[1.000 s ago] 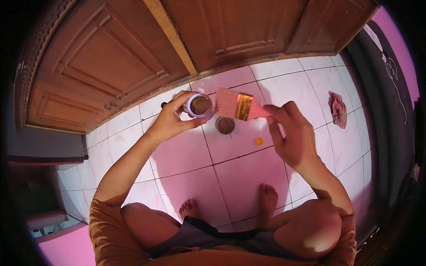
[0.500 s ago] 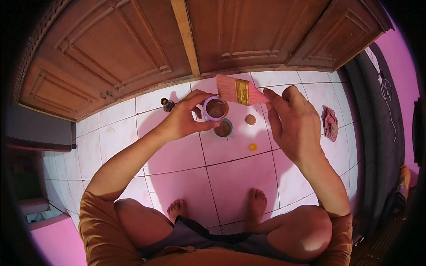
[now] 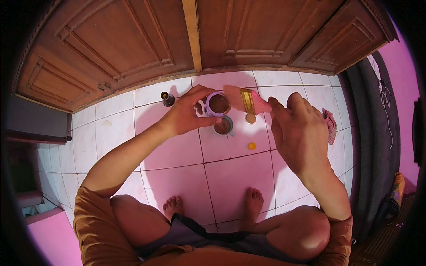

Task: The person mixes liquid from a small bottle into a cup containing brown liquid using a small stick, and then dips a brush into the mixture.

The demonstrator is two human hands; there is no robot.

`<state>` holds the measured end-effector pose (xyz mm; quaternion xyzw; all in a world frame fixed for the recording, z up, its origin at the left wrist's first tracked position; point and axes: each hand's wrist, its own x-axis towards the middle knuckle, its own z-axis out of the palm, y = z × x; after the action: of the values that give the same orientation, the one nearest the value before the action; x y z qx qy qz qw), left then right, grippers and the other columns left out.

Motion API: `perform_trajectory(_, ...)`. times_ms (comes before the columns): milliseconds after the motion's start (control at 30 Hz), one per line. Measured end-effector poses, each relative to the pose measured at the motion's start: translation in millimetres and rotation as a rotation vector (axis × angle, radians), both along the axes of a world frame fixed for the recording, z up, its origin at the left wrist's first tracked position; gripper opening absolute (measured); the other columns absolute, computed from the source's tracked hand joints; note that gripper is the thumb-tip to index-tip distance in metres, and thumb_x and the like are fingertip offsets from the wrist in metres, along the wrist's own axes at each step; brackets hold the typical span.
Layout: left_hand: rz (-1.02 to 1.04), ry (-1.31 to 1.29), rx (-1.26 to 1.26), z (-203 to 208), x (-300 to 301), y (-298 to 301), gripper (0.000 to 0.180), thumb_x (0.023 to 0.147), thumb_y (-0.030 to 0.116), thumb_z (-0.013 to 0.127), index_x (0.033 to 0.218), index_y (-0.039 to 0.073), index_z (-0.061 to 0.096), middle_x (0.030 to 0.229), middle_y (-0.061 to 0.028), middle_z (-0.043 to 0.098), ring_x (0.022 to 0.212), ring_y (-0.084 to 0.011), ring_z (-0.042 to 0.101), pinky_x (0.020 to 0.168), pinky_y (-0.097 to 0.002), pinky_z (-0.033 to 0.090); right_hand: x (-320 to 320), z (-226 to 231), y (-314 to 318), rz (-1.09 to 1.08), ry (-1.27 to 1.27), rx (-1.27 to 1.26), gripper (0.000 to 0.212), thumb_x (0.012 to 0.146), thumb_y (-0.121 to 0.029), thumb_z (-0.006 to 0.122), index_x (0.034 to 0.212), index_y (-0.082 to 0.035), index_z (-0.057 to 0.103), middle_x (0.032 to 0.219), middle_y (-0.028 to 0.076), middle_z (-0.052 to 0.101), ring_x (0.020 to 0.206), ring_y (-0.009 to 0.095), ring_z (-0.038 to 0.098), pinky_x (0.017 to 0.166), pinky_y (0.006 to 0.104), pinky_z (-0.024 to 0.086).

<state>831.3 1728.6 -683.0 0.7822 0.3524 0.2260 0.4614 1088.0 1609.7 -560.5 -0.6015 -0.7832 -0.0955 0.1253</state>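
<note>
My left hand [image 3: 184,114] is curled around a small tub with a purple rim [image 3: 208,106], and brown liquid shows inside it. In my right hand [image 3: 301,139] is a wide paintbrush [image 3: 247,101] with a pink handle and a gold-coloured ferrule, gripped by its handle end. Its bristles point left, beside the tub's upper right rim; whether they touch it I cannot tell. Just below the tub, a grey-blue mug [image 3: 231,127] with brown liquid and a thin stick or handle in it stands on the floor, partly covered by my left fingers.
A dark open bottle [image 3: 167,99] stands left of my left hand. A round lid [image 3: 250,118] and a yellow cap [image 3: 252,146] lie on the white tiles [image 3: 177,153]. A crumpled red cloth [image 3: 330,126] is partly behind my right hand. Brown wooden doors [image 3: 262,31] line the far side.
The brush has moved slightly toward me and to the right, its handle tilting down more, and my right hand has shifted with it. My left hand still holds the tub in nearly the same place.
</note>
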Motion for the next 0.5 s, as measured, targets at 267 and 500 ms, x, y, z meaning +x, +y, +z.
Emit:
perform_trajectory(267,0.02,-0.007,-0.012,-5,0,0,0.067,0.079,0.029,0.091,0.136,0.009,0.062,0.128,-0.0029,0.059,0.11,-0.0168,0.061,0.083,-0.0299,0.053,7,9,-1,-0.064,0.0,-0.066,0.024,0.088,-0.014,0.073,0.11,-0.007,0.073,0.089,0.01,0.057,0.077,0.028,0.067,0.065,0.042,0.055)
perform_trajectory(500,0.02,-0.026,-0.003,-4,-1,0,0.064,0.081,0.019,0.089,0.137,0.009,0.06,0.13,-0.0037,0.058,0.113,-0.0153,0.06,0.086,-0.0292,0.052,19,19,16,-0.198,0.19,-0.134,0.021,0.097,-0.022,0.067,0.11,-0.007,0.075,0.094,0.013,0.066,0.071,0.031,0.071,0.064,0.0444,0.056)
